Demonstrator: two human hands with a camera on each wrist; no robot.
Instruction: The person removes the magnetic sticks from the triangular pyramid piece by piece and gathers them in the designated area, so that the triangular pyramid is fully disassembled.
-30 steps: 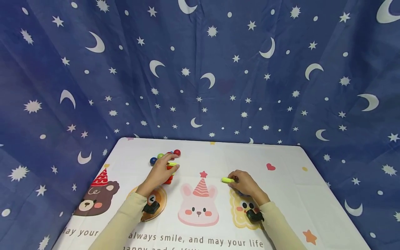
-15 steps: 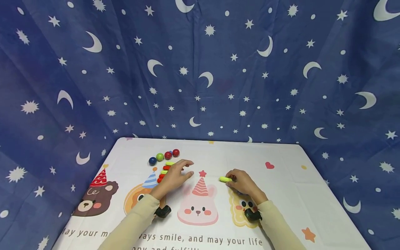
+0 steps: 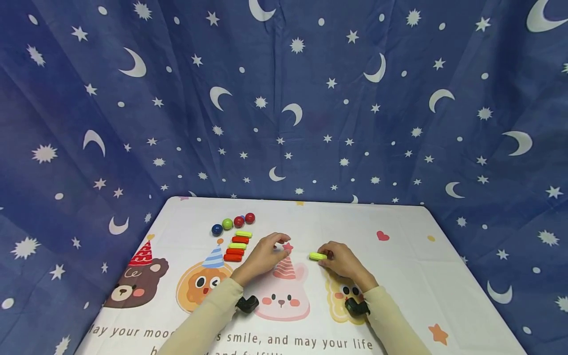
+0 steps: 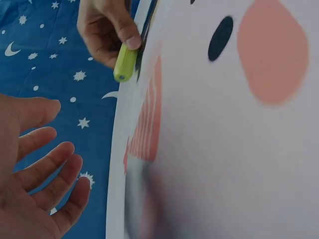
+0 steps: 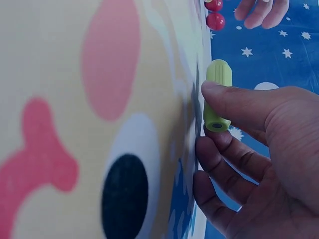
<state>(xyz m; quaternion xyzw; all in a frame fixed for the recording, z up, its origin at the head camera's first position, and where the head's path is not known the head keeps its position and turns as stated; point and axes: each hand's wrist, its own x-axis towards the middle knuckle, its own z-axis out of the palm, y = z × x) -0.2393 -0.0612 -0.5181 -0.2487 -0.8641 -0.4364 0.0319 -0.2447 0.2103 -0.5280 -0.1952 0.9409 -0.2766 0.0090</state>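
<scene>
My right hand (image 3: pixel 343 259) pinches a yellow-green cylindrical bead (image 5: pixel 218 94) between thumb and fingertips, low over the tablecloth. The bead has ridged sides and a dark hole in its end. My left hand (image 3: pixel 266 254) is to its left, above the printed rabbit's hat, fingers loosely bent and nothing between them. In the left wrist view, the yellow-green bead (image 4: pixel 125 62) shows in the right hand, apart from my left fingers. Left of my left hand lies a stacked row of cylindrical beads, red (image 3: pixel 233 257) and yellow-green (image 3: pixel 243 234) alternating in part.
Behind the row lie several round beads: dark blue (image 3: pixel 217 230), green (image 3: pixel 228 224), red (image 3: pixel 250 218), and a partly hidden blue one. The white printed tablecloth (image 3: pixel 399 276) covers the table. A blue curtain (image 3: pixel 284 98) with moons and stars stands behind.
My left hand has moved from above the cylindrical beads rightward to the middle, uncovering the row. The right hand keeps its pinch on the yellow-green bead, shifted only slightly left.
</scene>
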